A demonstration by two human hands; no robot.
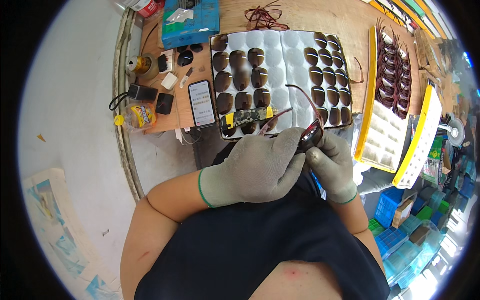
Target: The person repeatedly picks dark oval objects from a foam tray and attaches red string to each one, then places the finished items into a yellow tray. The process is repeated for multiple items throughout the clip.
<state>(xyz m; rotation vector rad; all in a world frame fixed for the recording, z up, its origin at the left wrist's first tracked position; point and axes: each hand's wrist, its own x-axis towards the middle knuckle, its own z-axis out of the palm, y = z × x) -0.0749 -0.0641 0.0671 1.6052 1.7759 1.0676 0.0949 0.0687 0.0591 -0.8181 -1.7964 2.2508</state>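
Both my hands wear grey knit gloves and come together over the front edge of the table. My left hand point(260, 162) is closed on one side of a pair of glasses point(311, 134) with reddish-brown temples, and my right hand point(330, 160) pinches the other side. A dark lens shows between the fingers; whether it is fully seated cannot be made out. The temples point up and away from me. Right behind lies a white padded tray point(282, 82) with brown-tinted lenses point(240, 70) in rows. A camouflage-patterned strip with yellow ends point(245, 118) rests across its near left part.
Left of the tray lie a phone point(201, 103), dark lenses point(185, 58), a tape roll point(147, 65) and a blue box point(190, 25). More frames point(266, 17) lie behind it. At right stands a yellow-edged box point(372, 135) of frames, with blue crates point(387, 207) below.
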